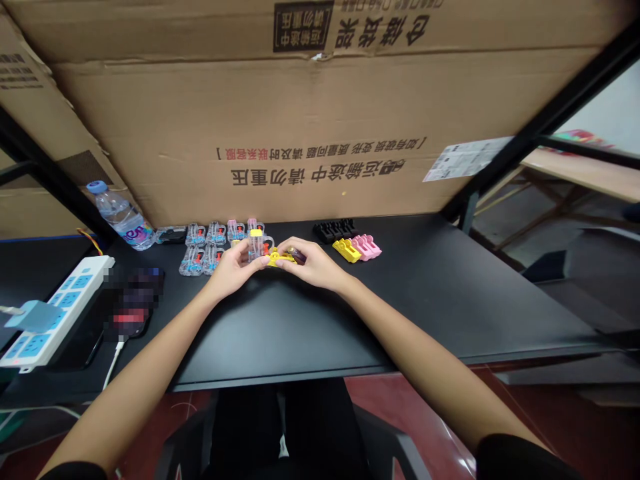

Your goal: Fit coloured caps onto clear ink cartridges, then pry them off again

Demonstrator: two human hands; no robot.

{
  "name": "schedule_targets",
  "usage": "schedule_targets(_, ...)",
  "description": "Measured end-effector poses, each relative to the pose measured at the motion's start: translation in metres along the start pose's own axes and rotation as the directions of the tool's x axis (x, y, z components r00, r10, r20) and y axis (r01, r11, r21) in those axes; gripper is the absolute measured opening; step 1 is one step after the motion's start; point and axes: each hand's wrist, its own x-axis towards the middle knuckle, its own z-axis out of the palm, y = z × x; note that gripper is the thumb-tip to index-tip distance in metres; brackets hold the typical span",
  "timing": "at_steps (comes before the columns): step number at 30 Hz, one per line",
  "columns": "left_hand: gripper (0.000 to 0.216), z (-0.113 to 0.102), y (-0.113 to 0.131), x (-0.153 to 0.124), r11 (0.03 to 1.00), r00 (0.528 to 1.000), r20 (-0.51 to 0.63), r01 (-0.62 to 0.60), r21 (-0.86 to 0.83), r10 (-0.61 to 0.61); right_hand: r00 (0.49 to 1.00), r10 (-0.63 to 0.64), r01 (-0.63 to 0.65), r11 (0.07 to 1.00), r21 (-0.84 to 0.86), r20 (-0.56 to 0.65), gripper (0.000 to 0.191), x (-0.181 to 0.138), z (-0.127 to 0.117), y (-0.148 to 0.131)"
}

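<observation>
Above the middle of the black table, my left hand (234, 270) is closed on a small clear plastic case (257, 247) with a yellow top. Beside it, my right hand (314, 265) pinches a yellow plastic part (276, 257), which meets the clear case or lies very near it. A small dark, shiny thing (298, 255) shows at my right fingers; whether they hold it I cannot tell. Rows of similar clear cases (192, 261) with red and blue bits lie left of my hands. To the right sit yellow clip-like parts (347, 250), pink ones (367, 247) and black ones (334, 230).
Cardboard (320, 120) walls off the back of the table (300, 333). At the left are a water bottle (123, 217), a white power strip (60, 310) and a phone (133, 303) with a charging cable. Black frame posts (530, 120) rise at the sides.
</observation>
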Motion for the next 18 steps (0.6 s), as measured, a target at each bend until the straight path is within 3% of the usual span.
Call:
schedule_targets(10, 0.045, -0.001, 0.0, 0.001, 1.0, 0.999, -0.027, -0.018, -0.008, 0.018, 0.999, 0.01, -0.014, 0.996, 0.091, 0.041, 0.032, 0.002, 0.0, 0.005)
schedule_targets(18, 0.044, -0.002, -0.001, 0.002, 0.998, 1.0, 0.005, -0.027, -0.053, 0.027, 0.997, 0.079, -0.076, 0.988, 0.134, -0.022, 0.023, 0.001, -0.003, -0.009)
